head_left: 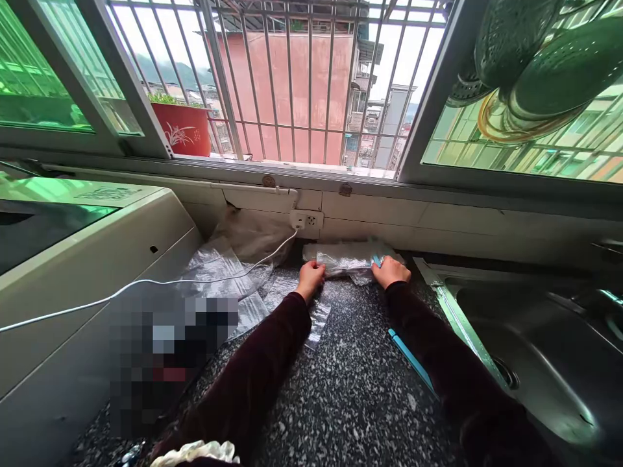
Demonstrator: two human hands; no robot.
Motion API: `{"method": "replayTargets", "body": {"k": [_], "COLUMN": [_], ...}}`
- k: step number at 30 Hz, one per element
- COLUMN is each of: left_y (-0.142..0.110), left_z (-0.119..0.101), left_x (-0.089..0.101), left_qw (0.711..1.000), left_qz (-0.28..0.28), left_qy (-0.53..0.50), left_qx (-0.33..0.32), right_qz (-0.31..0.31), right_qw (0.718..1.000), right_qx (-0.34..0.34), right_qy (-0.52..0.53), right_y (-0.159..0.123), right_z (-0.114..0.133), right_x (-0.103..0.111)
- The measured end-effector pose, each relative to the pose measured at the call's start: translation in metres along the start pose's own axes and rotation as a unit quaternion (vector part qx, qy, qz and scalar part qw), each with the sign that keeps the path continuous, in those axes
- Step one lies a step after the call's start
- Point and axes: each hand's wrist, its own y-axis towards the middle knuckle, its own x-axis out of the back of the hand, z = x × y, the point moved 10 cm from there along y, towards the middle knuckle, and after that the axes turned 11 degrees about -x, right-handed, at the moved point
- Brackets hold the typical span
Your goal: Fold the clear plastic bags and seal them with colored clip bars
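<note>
I see both arms in dark red sleeves stretched across the speckled worktop (350, 395) toward its back edge, under the window. My left hand (310, 277) rests on the near left end of a clear plastic bag (346, 258) that lies flat along the back edge, just below the wall socket (306, 220). Its fingers are curled down onto the plastic; I cannot tell whether they pinch it or only press on it. My right hand (390, 271) sits at the bag's right end, fingers bent over the plastic, with a small blue piece (376, 261) showing just beside the thumb; whether the hand grips that piece I cannot tell.

More crumpled clear plastic (228, 272) is spread over the back left corner of the worktop, and a white cable (195, 281) runs from the socket across it and on over the white appliance (92, 285) at the left edge. A blue stick (409, 359) lies on the worktop partly under my right forearm, near the right edge where the steel sink (545, 350) begins. A red flowerpot (183, 128) stands outside behind the window bars. A blurred patch covers something at the near left of the worktop.
</note>
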Motion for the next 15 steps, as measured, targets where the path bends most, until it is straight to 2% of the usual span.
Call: {"method": "replayTargets", "body": {"k": [5, 8, 12, 15], "left_y": [-0.001, -0.002, -0.01, -0.029], "left_z": [0.003, 0.001, -0.014, -0.031], "left_x": [-0.001, 0.005, 0.026, 0.038], "left_qw": [1.0, 0.999, 0.997, 0.992], "left_qz": [-0.003, -0.018, -0.044, -0.023], "left_qy": [0.011, 0.021, 0.055, 0.105], "left_qx": [0.021, 0.023, -0.012, -0.058], "right_qz": [0.002, -0.006, -0.023, -0.032], "right_qw": [1.0, 1.0, 0.999, 0.998], "right_qx": [0.003, 0.013, 0.034, 0.058], "right_qy": [0.002, -0.004, -0.011, -0.006], "right_y": [0.0, -0.007, -0.023, -0.039], "right_z": [-0.003, -0.005, -0.008, -0.006], "right_x": [-0.001, 0.003, 0.014, 0.024]}}
